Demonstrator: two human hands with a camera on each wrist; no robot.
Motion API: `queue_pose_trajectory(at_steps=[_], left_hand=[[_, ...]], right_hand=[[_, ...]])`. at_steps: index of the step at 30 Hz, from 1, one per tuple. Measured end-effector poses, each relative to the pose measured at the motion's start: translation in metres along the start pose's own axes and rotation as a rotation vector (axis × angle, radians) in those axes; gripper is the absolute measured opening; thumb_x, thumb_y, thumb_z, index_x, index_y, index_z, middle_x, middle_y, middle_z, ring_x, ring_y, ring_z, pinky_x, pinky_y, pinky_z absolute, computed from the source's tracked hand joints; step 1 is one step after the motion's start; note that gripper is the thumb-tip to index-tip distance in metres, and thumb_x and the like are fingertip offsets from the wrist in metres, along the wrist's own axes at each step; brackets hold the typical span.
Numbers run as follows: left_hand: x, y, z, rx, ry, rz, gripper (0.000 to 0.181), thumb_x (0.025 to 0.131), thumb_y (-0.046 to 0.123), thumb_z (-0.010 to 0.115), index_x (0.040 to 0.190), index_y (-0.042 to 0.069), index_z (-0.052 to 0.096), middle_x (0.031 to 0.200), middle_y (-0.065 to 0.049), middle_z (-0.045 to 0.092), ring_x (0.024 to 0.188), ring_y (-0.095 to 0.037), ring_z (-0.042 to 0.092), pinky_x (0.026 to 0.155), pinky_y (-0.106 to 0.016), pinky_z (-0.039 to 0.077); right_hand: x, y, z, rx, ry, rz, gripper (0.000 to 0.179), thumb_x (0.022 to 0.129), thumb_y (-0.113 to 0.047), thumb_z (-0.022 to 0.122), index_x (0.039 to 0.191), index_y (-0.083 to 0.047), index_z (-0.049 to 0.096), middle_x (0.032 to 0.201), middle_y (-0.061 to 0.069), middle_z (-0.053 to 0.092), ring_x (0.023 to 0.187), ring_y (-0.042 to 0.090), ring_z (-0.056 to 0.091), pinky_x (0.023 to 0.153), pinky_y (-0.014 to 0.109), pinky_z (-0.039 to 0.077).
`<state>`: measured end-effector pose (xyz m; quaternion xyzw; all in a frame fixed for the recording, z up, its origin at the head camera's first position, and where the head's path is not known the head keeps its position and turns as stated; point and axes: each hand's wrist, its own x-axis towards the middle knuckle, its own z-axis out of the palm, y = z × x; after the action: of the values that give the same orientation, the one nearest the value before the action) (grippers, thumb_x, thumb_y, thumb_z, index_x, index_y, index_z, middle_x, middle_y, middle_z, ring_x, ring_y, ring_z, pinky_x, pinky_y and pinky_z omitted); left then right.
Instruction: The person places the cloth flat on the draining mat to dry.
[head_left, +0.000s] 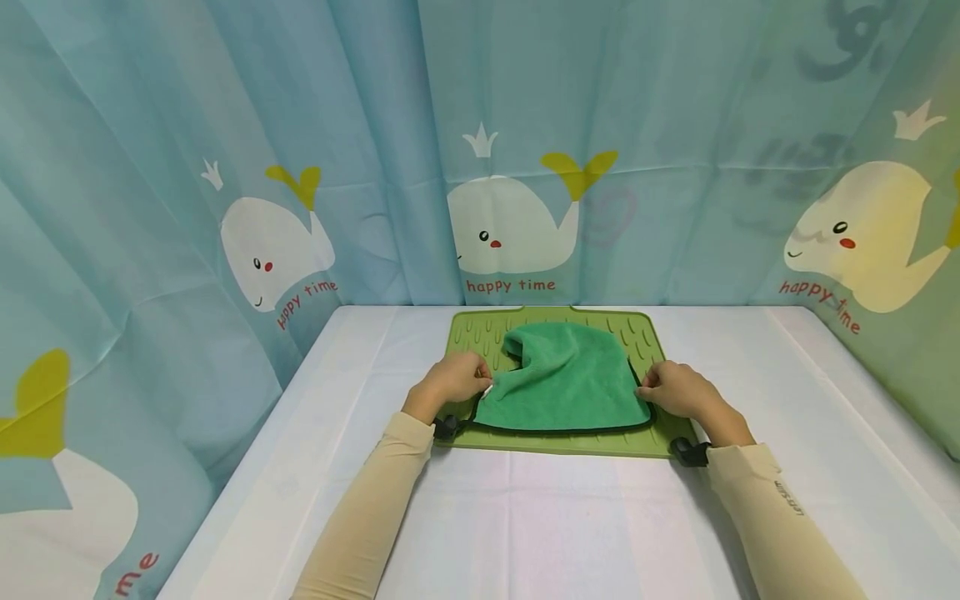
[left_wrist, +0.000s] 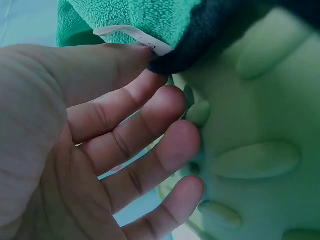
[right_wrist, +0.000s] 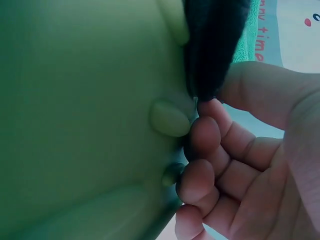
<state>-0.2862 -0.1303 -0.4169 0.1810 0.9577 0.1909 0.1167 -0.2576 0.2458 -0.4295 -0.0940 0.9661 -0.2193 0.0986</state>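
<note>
Hands, both: we record a narrow thumb-and-finger pinch at each side of the cloth, left hand (head_left: 453,379) and right hand (head_left: 678,390) well apart.
Tabletop (head_left: 570,525): white, beneath everything; we see bare surface in front of the mat and to either side.
Mat (head_left: 472,333): green, raised ribs. Risk, in our judgement: ribs could drag on the fabric and wrinkle it if it were pulled low across them; a hard tug might also shift the mat.
Cloth (head_left: 573,375): green, over the middle of the mat, near edge almost straight, far left part folded over and bunched. We expect that uneven tension between the two sides could skew it, and that the fold could set as a crease.
Left hand: thumb tip and index finger close on the edge; the other three fingers are bent and spread over the mat, holding nothing.
Right hand: thumb and index finger grip the edge; remaining fingers curl loosely beside the mat ribs. We judge either hold shallow enough to slip.
Left wrist device (head_left: 447,427): black, just beside the near left corner; we think it could snag the trim.
Black border (head_left: 562,431): runs along the near edge; both pinches sit on or by it.
White tag (left_wrist: 131,33): under the left thumb's tip; if only the tag were gripped, the fabric might slide free.
</note>
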Motion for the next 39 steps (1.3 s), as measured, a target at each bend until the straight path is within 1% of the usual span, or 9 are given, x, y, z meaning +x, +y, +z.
queue_pose_trajectory(at_steps=[7,10,15,21,24,27,29,33,39], left_hand=[[0.001,0.000,0.002,-0.002,-0.021,-0.001,0.018,0.103,0.021,0.062,0.088,0.013,0.069,0.072,0.003,0.058,0.057,-0.011,0.043,0.059,-0.027,0.039],[0.001,-0.002,0.002,-0.006,-0.032,0.012,0.022,0.104,0.020,0.060,0.085,0.013,0.068,0.072,0.003,0.059,0.055,-0.011,0.041,0.058,-0.028,0.038],[-0.002,-0.007,-0.004,-0.019,-0.018,0.015,0.020,0.104,0.020,0.061,0.087,0.015,0.070,0.085,0.002,0.068,0.057,-0.012,0.044,0.060,-0.029,0.040],[-0.008,-0.016,-0.017,-0.062,0.009,0.018,0.020,0.102,0.017,0.063,0.085,0.010,0.071,0.077,0.000,0.064,0.055,-0.011,0.041,0.060,-0.027,0.038],[-0.010,-0.019,-0.022,-0.086,0.012,0.010,0.019,0.100,0.015,0.063,0.084,0.009,0.072,0.072,0.001,0.060,0.054,-0.011,0.041,0.061,-0.028,0.040],[-0.010,-0.020,-0.023,-0.096,0.008,-0.005,0.025,0.099,0.014,0.064,0.074,0.011,0.067,0.065,0.004,0.052,0.053,-0.011,0.038,0.066,-0.033,0.044],[-0.010,-0.020,-0.022,-0.089,-0.007,-0.010,0.033,0.098,0.014,0.065,0.066,0.014,0.061,0.059,0.005,0.046,0.053,-0.012,0.036,0.078,-0.040,0.047],[-0.010,-0.019,-0.017,-0.054,-0.042,-0.008,0.048,0.097,0.012,0.063,0.054,0.020,0.044,0.052,0.007,0.033,0.055,-0.013,0.031,0.095,-0.053,0.038],[-0.010,-0.019,-0.013,-0.037,-0.032,-0.018,0.056,0.098,0.016,0.066,0.051,0.021,0.038,0.050,0.007,0.029,0.053,-0.014,0.030,0.094,-0.053,0.034]], right_hand=[[0.001,0.000,0.001,0.033,-0.007,-0.012,0.021,0.099,-0.020,0.063,0.085,-0.005,0.070,0.076,0.005,0.063,0.063,0.017,0.049,0.059,0.033,0.040],[0.001,0.001,0.002,0.045,-0.015,-0.018,0.023,0.099,-0.019,0.062,0.079,-0.008,0.068,0.067,0.000,0.055,0.059,0.015,0.044,0.057,0.032,0.038],[-0.001,0.004,-0.002,0.079,-0.019,-0.048,0.023,0.097,-0.017,0.061,0.076,-0.008,0.064,0.065,-0.002,0.048,0.058,0.014,0.040,0.057,0.032,0.036],[-0.006,0.008,-0.015,0.141,-0.069,-0.052,0.024,0.094,-0.016,0.061,0.071,-0.009,0.058,0.062,-0.005,0.040,0.058,0.013,0.036,0.057,0.031,0.034],[-0.008,0.009,-0.020,0.160,-0.096,-0.048,0.022,0.093,-0.015,0.061,0.072,-0.009,0.059,0.063,-0.005,0.043,0.059,0.012,0.036,0.056,0.031,0.033],[-0.011,0.010,-0.022,0.166,-0.135,-0.057,0.021,0.091,-0.013,0.061,0.071,-0.008,0.060,0.065,-0.004,0.047,0.059,0.012,0.036,0.058,0.030,0.033],[-0.012,0.010,-0.021,0.167,-0.171,-0.066,0.022,0.091,-0.012,0.060,0.069,-0.009,0.059,0.064,-0.004,0.047,0.058,0.012,0.035,0.058,0.030,0.034],[-0.013,0.011,-0.017,0.161,-0.210,-0.083,0.025,0.091,-0.010,0.060,0.066,-0.011,0.055,0.061,-0.005,0.044,0.056,0.011,0.033,0.057,0.030,0.034],[-0.011,0.011,-0.018,0.137,-0.191,-0.061,0.026,0.097,-0.015,0.061,0.071,-0.009,0.056,0.065,-0.003,0.047,0.059,0.013,0.037,0.059,0.030,0.035]])
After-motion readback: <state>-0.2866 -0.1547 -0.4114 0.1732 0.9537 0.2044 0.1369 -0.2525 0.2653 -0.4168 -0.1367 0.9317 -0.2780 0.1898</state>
